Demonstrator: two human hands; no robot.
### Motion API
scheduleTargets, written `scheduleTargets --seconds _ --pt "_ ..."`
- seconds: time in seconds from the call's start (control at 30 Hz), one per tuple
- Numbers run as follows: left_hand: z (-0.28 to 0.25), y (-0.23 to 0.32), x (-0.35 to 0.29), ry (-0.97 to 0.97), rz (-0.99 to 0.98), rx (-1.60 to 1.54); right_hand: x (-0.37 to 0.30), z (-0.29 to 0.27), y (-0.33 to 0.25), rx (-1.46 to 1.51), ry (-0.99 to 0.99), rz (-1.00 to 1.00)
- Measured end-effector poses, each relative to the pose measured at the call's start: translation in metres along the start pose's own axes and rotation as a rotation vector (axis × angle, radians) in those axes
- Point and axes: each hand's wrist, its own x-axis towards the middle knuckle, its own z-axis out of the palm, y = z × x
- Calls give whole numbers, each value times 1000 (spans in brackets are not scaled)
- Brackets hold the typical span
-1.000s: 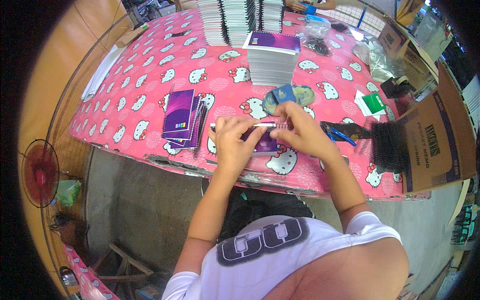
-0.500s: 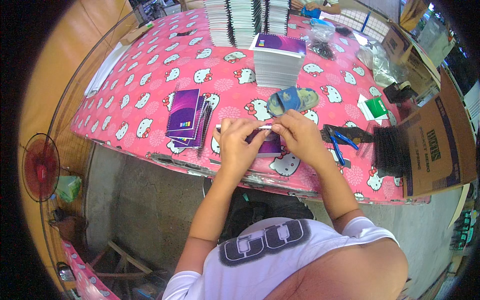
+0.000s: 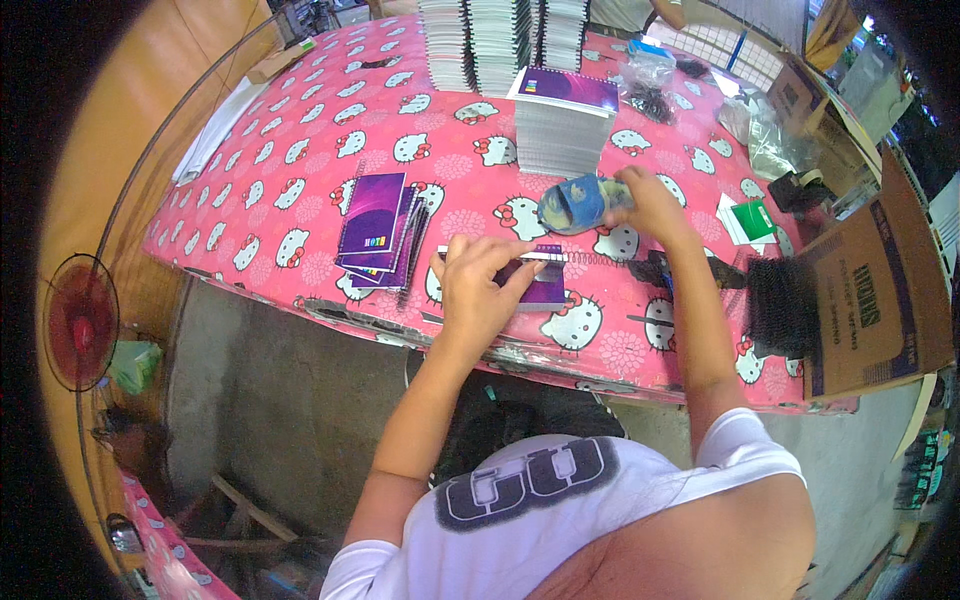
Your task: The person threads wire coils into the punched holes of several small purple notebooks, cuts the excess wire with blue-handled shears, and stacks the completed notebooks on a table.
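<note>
One part-coiled booklet (image 3: pixel 546 293), one slipper (image 3: pixel 572 204), one fan (image 3: pixel 82 322), one green card (image 3: pixel 753 221) (piled notebooks (image 3: pixel 372 222) overlap beyond counting).

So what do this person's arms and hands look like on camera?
The left hand and right hand are bare, without gloves. Short white sleeves leave the forearms uncovered, with no cables or watch visible. The matching white shirt has a large dark print on it. Rings would be too small to make out.
</note>
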Motion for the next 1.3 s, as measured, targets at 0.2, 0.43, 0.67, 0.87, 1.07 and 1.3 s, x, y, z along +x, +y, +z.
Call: scheduleTargets --seconds 0.2,0.43,0.67,0.87,1.07,1.3 --pt "4 2 4 46 -36 -105 -3 18 7 -16 -208 252" --pt "5 -11 11 59 91 -82 -8 -23 -38 416 -298 34" --pt "2 -21 16 72 97 -182 6 -10 -30 456 -269 81" --pt "-9 -44 3 76 -282 -744 19 -10 -62 540 -286 155" --pt "-13 -64 -10 39 -478 -1019 18 -13 -86 602 -346 -10" --pt "-8 -65 -8 108 -452 -953 31 6 -87 548 -319 -70"
